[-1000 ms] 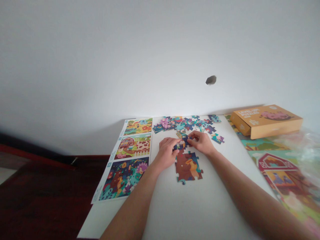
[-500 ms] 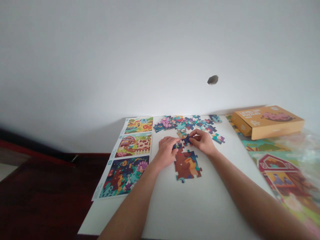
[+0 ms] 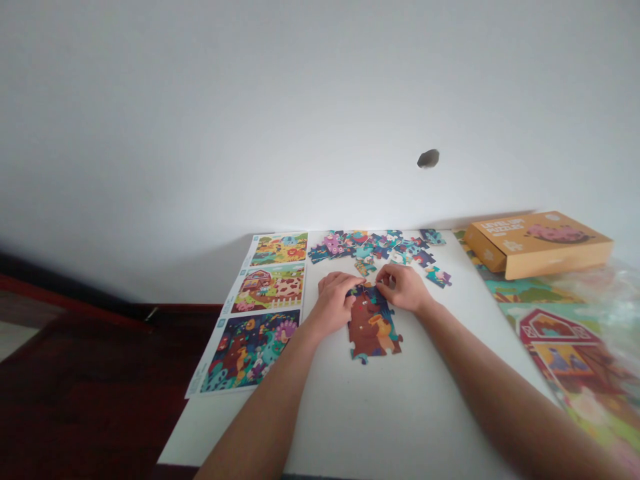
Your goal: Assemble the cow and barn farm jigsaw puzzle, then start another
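Observation:
A partly joined jigsaw puzzle (image 3: 373, 332) with a brown bear and a yellow jar lies flat on the white table. My left hand (image 3: 333, 300) holds a dark puzzle piece at its upper left corner, fingers bent over it and thumb against its side. At the upper right, my right hand (image 3: 404, 287) pinches another dark blue piece, which sits against the bear's part; my fingertips partly cover it. Just beyond my hands lies a loose piece (image 3: 365, 266). A pile of loose puzzle pieces (image 3: 377, 245) spreads along the wall.
On the left lies a reference sheet (image 3: 227, 313) with three printed pictures. An orange puzzle box (image 3: 545, 243) stands at the back right, over colourful farm pictures (image 3: 560, 333) and clear plastic wrap (image 3: 613, 293). The white wall (image 3: 320, 120) closes off the table's far side.
My right hand has brought its dark piece down against the bear section, and the gap between them has closed. My left hand has stayed nearly in place.

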Tool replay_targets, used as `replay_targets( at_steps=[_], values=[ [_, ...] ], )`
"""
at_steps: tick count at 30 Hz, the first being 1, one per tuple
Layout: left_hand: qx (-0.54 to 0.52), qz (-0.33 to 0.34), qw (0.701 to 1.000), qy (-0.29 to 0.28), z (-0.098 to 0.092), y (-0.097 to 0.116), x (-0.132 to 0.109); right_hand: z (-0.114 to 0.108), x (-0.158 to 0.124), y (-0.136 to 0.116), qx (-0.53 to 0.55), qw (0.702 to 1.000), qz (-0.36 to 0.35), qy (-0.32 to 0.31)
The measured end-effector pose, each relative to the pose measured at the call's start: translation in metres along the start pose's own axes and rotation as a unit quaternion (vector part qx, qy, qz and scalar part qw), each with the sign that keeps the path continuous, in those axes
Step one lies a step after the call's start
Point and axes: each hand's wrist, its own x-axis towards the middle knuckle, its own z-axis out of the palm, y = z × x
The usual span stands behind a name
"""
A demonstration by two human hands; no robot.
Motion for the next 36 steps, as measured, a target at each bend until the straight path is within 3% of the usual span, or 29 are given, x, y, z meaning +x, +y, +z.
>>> replay_targets(
  at_steps=[4,10,14,22,30,36],
  values=[
    [0.006,0.001,1.000,-0.004,0.000,0.001,0.001,0.001,0.000,-0.001,-0.014,1.000,-0.008,0.007],
    [0.010,0.011,1.000,-0.016,-0.001,0.002,0.001,0.000,-0.003,-0.004,0.067,0.995,-0.020,0.068],
    [0.007,0.011,1.000,-0.021,-0.001,0.001,0.001,-0.001,-0.006,-0.008,0.098,0.992,-0.034,0.075],
    [-0.029,-0.016,0.999,-0.012,0.001,0.001,0.003,-0.004,-0.006,-0.009,0.128,0.988,-0.073,0.043],
    [-0.026,-0.014,0.999,-0.014,0.001,0.001,0.003,-0.003,-0.012,-0.016,0.211,0.976,-0.039,0.042],
    [-0.006,-0.017,1.000,-0.009,0.001,0.002,0.002,-0.001,-0.012,-0.024,0.155,0.984,-0.072,-0.042]
  ],
)
